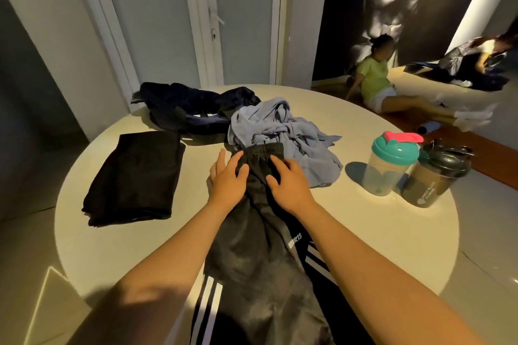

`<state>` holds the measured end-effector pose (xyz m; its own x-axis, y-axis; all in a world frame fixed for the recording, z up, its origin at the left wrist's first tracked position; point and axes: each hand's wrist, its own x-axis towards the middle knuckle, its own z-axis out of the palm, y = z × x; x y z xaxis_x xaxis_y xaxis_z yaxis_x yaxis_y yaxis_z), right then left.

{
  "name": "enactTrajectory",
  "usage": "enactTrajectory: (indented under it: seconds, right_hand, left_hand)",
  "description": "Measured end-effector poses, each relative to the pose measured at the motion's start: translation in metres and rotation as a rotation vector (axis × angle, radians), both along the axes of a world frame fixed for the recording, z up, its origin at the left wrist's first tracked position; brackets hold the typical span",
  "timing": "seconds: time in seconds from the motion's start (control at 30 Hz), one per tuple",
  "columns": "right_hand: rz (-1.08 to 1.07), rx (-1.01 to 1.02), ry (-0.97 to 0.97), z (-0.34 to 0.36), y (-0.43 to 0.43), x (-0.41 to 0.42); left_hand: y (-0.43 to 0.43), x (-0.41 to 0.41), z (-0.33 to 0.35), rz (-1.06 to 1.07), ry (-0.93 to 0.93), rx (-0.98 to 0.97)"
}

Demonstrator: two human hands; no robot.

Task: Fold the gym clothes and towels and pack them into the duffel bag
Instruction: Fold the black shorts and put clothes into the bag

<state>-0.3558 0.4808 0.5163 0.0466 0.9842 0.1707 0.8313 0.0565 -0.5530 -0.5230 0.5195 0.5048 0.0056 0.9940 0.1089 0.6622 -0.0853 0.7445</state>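
Black track pants (pixel 252 260) with white side stripes lie lengthwise down the middle of the round white table (pixel 364 232), their legs hanging over the near edge. My left hand (pixel 225 180) and my right hand (pixel 288 183) rest flat on the pants just below the elastic waistband, fingers spread. A crumpled light blue garment (pixel 280 131) lies right behind the waistband. Beyond it sits a dark navy heap (pixel 185 106), which may be the duffel bag or more clothing. A folded black garment (pixel 137 176) lies at the left of the table.
Two shaker bottles stand at the table's right: a clear one with a teal lid (pixel 392 165) and a dark one (pixel 437 179). A person in a green shirt (pixel 375 78) sits on the floor behind. White doors (pixel 168 22) stand at the back.
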Motion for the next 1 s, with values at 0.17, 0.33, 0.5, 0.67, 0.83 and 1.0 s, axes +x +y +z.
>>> enactTrajectory:
  seconds: [0.17,0.33,0.5,0.67,0.83,1.0]
  right_hand:
    - [-0.050,0.059,0.110,-0.007,-0.047,0.008]
    - [-0.238,-0.010,0.024,-0.015,-0.108,0.027]
    - [-0.341,-0.168,-0.092,-0.015,-0.173,0.045]
    - [-0.245,-0.186,-0.165,-0.015,-0.205,0.045]
    - [-0.452,0.169,-0.076,0.032,-0.216,0.053]
    - [-0.262,0.250,0.161,0.057,-0.210,0.015]
  left_hand:
    - [-0.075,0.000,-0.004,-0.058,0.223,0.232]
    - [-0.132,0.006,-0.008,-0.251,0.389,0.073]
    - [-0.167,0.011,0.001,-0.321,0.572,-0.105]
    - [-0.199,0.018,-0.009,-0.391,0.668,-0.005]
    - [-0.210,0.011,-0.010,-0.364,0.712,-0.056]
    - [-0.224,0.022,-0.007,-0.539,0.755,-0.203]
